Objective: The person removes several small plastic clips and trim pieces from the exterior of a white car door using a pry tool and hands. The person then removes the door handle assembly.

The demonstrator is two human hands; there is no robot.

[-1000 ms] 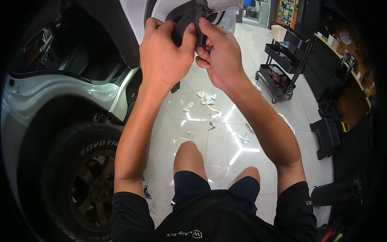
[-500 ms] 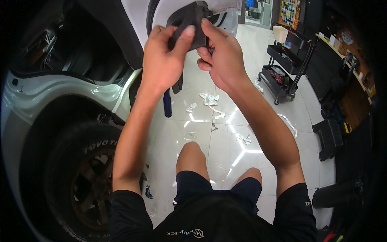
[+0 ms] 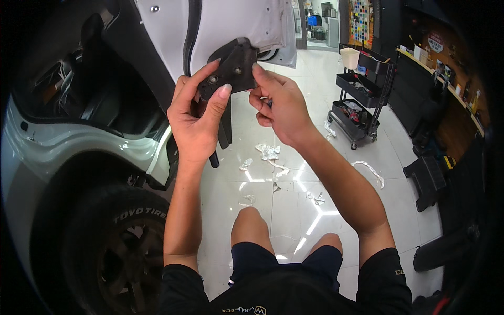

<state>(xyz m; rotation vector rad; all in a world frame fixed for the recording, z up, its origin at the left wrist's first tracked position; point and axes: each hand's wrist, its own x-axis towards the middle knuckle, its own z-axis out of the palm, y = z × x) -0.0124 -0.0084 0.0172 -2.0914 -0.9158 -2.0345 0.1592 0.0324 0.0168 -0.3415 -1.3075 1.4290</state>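
I hold a flat black triangular part (image 3: 231, 63) with two round metal fittings in front of an open white car door (image 3: 163, 21). My left hand (image 3: 197, 115) grips its lower left edge between thumb and fingers. My right hand (image 3: 283, 107) pinches its right edge with the thumb, the other fingers curled around a small dark object that I cannot make out. A black rubber seal (image 3: 191, 37) runs along the door. A dark narrow shape (image 3: 226, 136) hangs below, partly hidden by my left hand.
The car's open doorway (image 3: 58, 84) and rear tyre (image 3: 94, 252) are at left. A black three-tier cart (image 3: 357, 84) stands at back right, near a wall shelf (image 3: 446, 79) of small items and a black step stool (image 3: 422, 176). Crumpled white scraps (image 3: 269, 152) lie on the tiled floor.
My hands and the black part sit lower and further left in the picture. The part is turned so its two metal fittings show, and more of the door is in view.
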